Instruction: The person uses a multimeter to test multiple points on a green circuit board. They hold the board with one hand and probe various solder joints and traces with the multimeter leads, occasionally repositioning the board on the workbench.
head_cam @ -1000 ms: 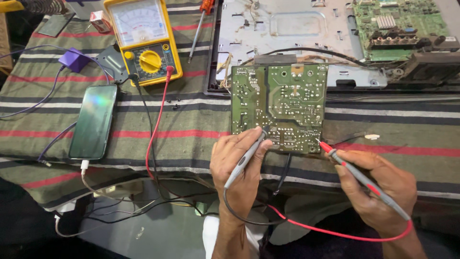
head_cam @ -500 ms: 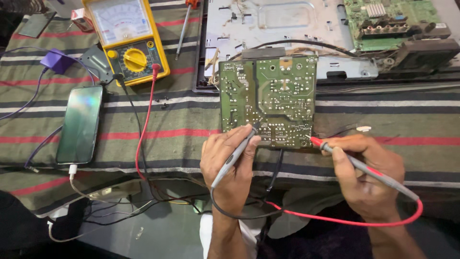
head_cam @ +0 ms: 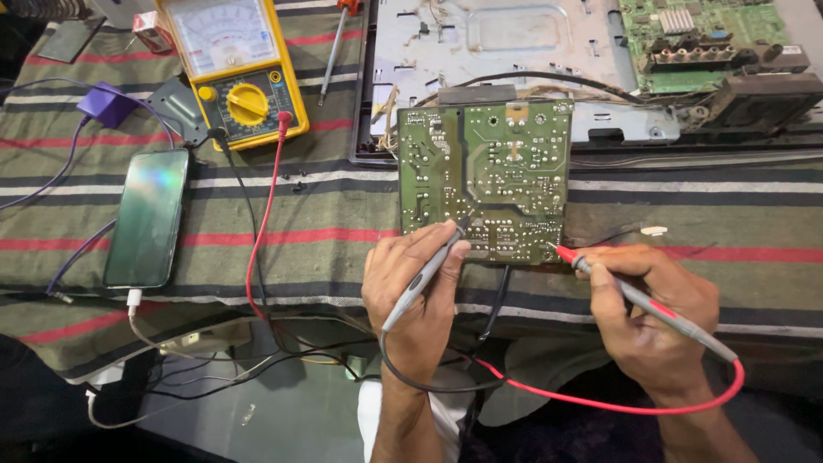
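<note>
Between the earlier frames and this one, both hands had crept a little down the board and the view had slid so that the meter sat further to the upper left; the two probe tips had kept to much the same patches of solder.

At this moment the left hand (head_cam: 416, 287) was closed around the black probe (head_cam: 424, 276), fingers curled snugly on its barrel, with the tip pressed to the lower middle of the green circuit board (head_cam: 484, 176). The right hand (head_cam: 656, 313) was closed in a pen-like pinch on the red probe (head_cam: 639, 298), whose tip touched the board's lower right corner. The board lay solder side up on the striped cloth (head_cam: 326, 214), its top edge against the grey metal chassis (head_cam: 506, 51). The yellow meter (head_cam: 236, 69) stood well apart, joined by a red lead (head_cam: 261, 231) and a black one.

Several things could have gone wrong from there, by my reading. The solder joints sat close together, so a small slip of either tip might have bridged two neighbours and given a false reading or a short. The black lead looped under the left wrist and could have tugged that probe off its point. The board rested loose on soft cloth and might have shifted under pressure. The phone (head_cam: 147, 219) and its cable lay near the trailing leads, where a snag seemed possible.
</note>
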Available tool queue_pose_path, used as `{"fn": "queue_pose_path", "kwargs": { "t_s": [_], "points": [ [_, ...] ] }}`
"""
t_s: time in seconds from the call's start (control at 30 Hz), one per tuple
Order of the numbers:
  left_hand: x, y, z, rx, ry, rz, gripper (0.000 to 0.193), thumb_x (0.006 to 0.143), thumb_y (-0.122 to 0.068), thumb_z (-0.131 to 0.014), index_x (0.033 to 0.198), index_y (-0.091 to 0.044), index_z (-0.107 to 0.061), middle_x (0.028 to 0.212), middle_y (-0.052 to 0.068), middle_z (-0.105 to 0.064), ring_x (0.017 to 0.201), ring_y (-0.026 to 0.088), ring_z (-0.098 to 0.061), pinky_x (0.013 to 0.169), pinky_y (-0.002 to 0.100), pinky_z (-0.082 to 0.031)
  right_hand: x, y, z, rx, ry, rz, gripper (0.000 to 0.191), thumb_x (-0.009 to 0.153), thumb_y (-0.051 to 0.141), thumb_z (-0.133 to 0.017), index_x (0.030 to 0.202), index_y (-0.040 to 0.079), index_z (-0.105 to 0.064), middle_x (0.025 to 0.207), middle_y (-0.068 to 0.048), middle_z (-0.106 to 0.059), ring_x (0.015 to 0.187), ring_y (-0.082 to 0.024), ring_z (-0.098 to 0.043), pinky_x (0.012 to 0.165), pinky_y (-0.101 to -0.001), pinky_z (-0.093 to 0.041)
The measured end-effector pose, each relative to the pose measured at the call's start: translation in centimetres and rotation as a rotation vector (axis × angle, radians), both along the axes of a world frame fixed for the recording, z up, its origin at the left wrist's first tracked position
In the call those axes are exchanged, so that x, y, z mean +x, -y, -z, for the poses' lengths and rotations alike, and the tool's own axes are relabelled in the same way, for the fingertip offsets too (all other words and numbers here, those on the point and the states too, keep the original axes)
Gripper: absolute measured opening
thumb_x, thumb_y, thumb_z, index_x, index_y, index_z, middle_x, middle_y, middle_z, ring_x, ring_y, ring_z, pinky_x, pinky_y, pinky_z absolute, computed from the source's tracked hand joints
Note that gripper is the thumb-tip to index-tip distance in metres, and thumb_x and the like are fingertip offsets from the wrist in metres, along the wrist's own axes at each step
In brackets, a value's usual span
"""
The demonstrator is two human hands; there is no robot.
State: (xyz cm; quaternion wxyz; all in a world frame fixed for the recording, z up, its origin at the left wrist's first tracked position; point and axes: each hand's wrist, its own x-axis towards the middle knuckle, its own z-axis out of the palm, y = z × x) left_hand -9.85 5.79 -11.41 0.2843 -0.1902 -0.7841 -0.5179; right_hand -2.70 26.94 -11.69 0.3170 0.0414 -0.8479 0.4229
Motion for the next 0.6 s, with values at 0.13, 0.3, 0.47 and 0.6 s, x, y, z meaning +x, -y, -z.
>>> {"fn": "queue_pose_path", "kwargs": {
  "t_s": [0.13, 0.3, 0.47, 0.6],
  "points": [
    [0.1, 0.2, -0.2, 0.015, 0.001, 0.005, 0.020, 0.091, -0.015, -0.081, 0.109, -0.006, -0.075, 0.105, 0.007, -0.077, 0.089, 0.022, -0.069, 0.083, 0.034, -0.048, -0.1, 0.3, -0.2, -0.010, -0.003, -0.007, 0.002, 0.096, -0.004, -0.067, 0.097, -0.003, -0.067, 0.097, -0.014, -0.076, 0.078, -0.015, -0.074, 0.068, -0.0226, -0.059],
    [0.4, 0.6, -0.7, 0.020, 0.009, 0.006, 0.020, 0.091, -0.013, -0.080, 0.109, -0.006, -0.075, 0.106, 0.007, -0.077, 0.090, 0.022, -0.068, 0.084, 0.034, -0.049, 0.2, 0.8, -0.8, 0.035, -0.015, 0.000, 0.002, 0.097, -0.003, -0.068, 0.099, -0.001, -0.066, 0.096, -0.013, -0.075, 0.081, -0.014, -0.074, 0.071, -0.0223, -0.059],
    [0.8, 1.1, -1.3, 0.030, 0.005, 0.009, 0.021, 0.090, -0.012, -0.081, 0.110, -0.005, -0.075, 0.106, 0.007, -0.077, 0.089, 0.022, -0.068, 0.084, 0.034, -0.049, 0.6, 1.2, -1.3, 0.062, 0.009, 0.031, 0.005, 0.096, -0.002, -0.069, 0.101, -0.001, -0.069, 0.097, -0.011, -0.076, 0.076, -0.011, -0.073, 0.067, -0.0208, -0.056],
    [0.9, 1.3, -1.5, 0.029, 0.008, 0.007, 0.022, 0.090, -0.012, -0.082, 0.110, -0.006, -0.075, 0.107, 0.006, -0.077, 0.088, 0.022, -0.068, 0.084, 0.033, -0.048, 0.8, 1.5, -1.6, 0.016, 0.016, 0.020, 0.005, 0.097, -0.002, -0.069, 0.102, 0.000, -0.069, 0.094, -0.011, -0.075, 0.076, -0.010, -0.072, 0.067, -0.0192, -0.055]
  ]
}}
